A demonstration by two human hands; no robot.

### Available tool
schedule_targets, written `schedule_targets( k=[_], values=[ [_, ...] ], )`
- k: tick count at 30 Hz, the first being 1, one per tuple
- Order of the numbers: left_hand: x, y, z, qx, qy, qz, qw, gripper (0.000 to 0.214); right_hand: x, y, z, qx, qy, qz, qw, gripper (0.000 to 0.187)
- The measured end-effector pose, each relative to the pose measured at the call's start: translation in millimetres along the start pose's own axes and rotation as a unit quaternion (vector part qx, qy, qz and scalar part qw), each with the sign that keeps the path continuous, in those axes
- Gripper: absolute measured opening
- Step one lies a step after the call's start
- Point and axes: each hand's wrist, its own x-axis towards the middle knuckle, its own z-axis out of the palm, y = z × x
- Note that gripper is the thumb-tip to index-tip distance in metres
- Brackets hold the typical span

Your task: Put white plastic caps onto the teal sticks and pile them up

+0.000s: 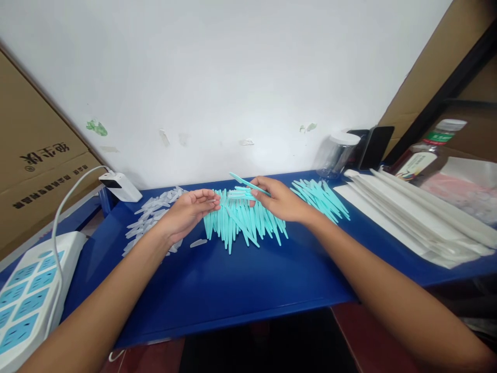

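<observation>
My right hand (277, 198) is closed around several slim turquoise eyebrow razors (244, 181), their ends pointing left. Facing it, my left hand (192, 210) pinches a small translucent cap (216, 200) between thumb and fingers, just left of those ends; its outline is hard to make out. Below both hands a wide pile of turquoise razors (233, 223) lies on the blue table (233, 285). Behind my left wrist spreads a heap of translucent caps (149, 212), partly hidden by the arm. One loose cap (198, 243) lies apart, near the razor pile.
Another razor bundle (322, 199) lies to the right, by a clear jar (337, 155) with a white lid. White plastic sleeves (419, 217) and a bottle (427, 150) are farther right. At left are a power strip (31, 290), a white corded device (120, 186) and a cardboard box (42, 155).
</observation>
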Motion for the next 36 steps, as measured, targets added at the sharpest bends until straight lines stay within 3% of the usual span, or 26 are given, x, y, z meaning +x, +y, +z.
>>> schedule_targets(
  k=[10, 14, 19, 24, 36],
  values=[
    [-3, 3, 4.5, 0.001, -0.004, -0.025, 1.0, 0.031, 1, 0, 0, -0.001, 0.004, -0.011, 1.0, 0.014],
    [-3, 1, 1.7, 0.044, 0.0, -0.001, 0.999, 0.042, 0, -2, 0, -0.001, -0.005, -0.009, 1.0, 0.016],
    [-1, -3, 2.9, 0.043, 0.029, 0.033, 0.998, 0.031, 0, -2, 0, -0.003, -0.014, -0.018, 1.0, 0.017],
    [-3, -2, 9.1, 0.062, 0.054, 0.052, 0.995, 0.037, 0, -2, 3, -0.005, -0.033, -0.01, 0.999, 0.015],
    [-5, -11, 19.5, 0.123, 0.05, 0.091, 0.987, 0.04, 0, -6, 10, 0.019, -0.065, -0.006, 0.998, 0.011]
  ],
)
